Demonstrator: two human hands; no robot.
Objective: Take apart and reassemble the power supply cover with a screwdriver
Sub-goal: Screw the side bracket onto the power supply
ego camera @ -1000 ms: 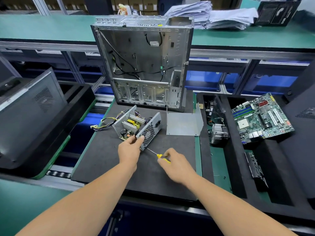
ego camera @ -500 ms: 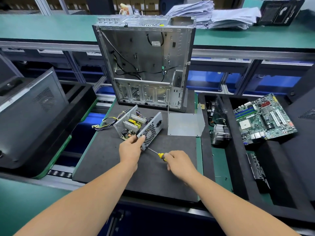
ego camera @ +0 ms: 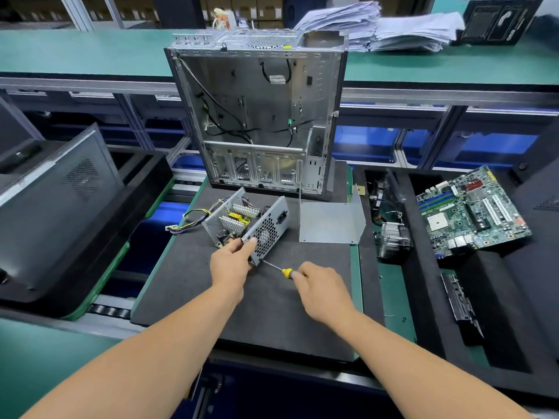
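head view: left hand (ego camera: pixel 231 261) grips power supply (ego camera: pixel 246 226); right hand (ego camera: pixel 320 285) grips screwdriver (ego camera: pixel 279 269), handle mostly hidden; bare mat (ego camera: pixel 272 322) nearer.

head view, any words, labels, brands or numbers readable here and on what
None can be read with certainty.
Black box on the far bench: pale print, too blurred to read.
White tag on a cable inside the computer case: print too small.
Motherboard: markings too small.
Paper stacks: no legible text.
Power supply and screwdriver: no label visible.
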